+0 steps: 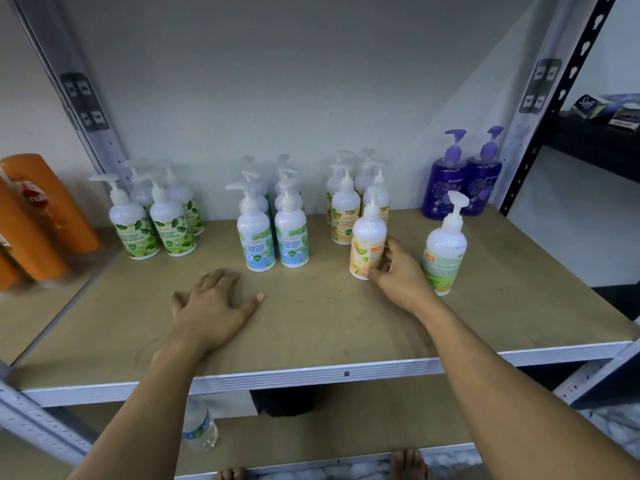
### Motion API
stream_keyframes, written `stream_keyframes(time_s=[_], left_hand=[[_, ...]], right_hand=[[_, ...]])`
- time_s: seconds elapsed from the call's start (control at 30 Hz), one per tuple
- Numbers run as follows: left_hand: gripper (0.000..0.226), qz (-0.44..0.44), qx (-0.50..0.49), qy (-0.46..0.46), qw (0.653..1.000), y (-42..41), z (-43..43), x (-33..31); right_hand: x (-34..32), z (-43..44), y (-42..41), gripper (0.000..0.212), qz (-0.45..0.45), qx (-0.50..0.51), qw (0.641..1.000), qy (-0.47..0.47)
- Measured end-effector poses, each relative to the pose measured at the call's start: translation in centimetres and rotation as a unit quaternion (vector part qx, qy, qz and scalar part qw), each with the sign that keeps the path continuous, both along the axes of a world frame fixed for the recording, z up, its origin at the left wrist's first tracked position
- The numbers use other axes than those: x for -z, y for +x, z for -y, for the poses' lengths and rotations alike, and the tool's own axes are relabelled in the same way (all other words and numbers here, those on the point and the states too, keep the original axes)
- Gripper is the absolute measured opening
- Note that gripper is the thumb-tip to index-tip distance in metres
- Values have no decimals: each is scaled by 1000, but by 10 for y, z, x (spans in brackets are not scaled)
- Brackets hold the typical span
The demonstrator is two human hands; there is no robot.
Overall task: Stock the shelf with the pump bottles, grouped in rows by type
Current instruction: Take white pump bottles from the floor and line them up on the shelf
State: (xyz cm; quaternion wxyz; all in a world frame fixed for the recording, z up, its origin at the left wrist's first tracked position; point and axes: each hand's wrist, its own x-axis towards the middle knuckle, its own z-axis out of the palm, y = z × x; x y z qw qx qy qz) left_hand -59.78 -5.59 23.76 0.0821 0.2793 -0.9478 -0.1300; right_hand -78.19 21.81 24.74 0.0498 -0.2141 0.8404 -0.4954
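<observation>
Pump bottles (290,233): four groups stand along the back of the shelf board (311,327), across the middle of the frame. They are the leaf-green group (152,220), blue mint group (256,233), yellow group (345,211) and purple pair (464,178).
Held bottle: the yellow-label bottle (367,244) stands upright, just in front of the yellow group, centre-right.
Open room: bare board runs from the groups down to the front rail (311,375), with gaps between groups.
Edges: a metal upright (540,98) rises just beside the purple pair, upper right.
In the way: a loose bottle (444,251) stands close beside the right hand (398,271), its back label showing.
Around: orange bottles (38,220) stand at the left edge.
Right hand: thumb and fingers wrap the yellow-label bottle's lower part.
Left hand (211,303): flat on the board, fingers spread, holding nothing, lower centre.
</observation>
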Motion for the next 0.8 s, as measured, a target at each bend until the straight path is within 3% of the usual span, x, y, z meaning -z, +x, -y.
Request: stream_keyframes(time_s=[0.2, 0.4, 0.5, 0.8], left_hand=[[82, 16, -10, -4, 1000, -5, 0, 2], [82, 9, -13, -16, 1000, -7, 0, 5], [83, 10, -12, -18, 1000, -6, 0, 6], [83, 15, -12, -17, 1000, -5, -2, 5]], right_hand=[[-1, 13, -7, 56, -16, -4, 1000, 18], [3, 32, -5, 97, -75, 91, 992, 54], [4, 39, -7, 91, -93, 121, 988, 39], [-1, 36, -19, 65, -40, 39, 998, -22]])
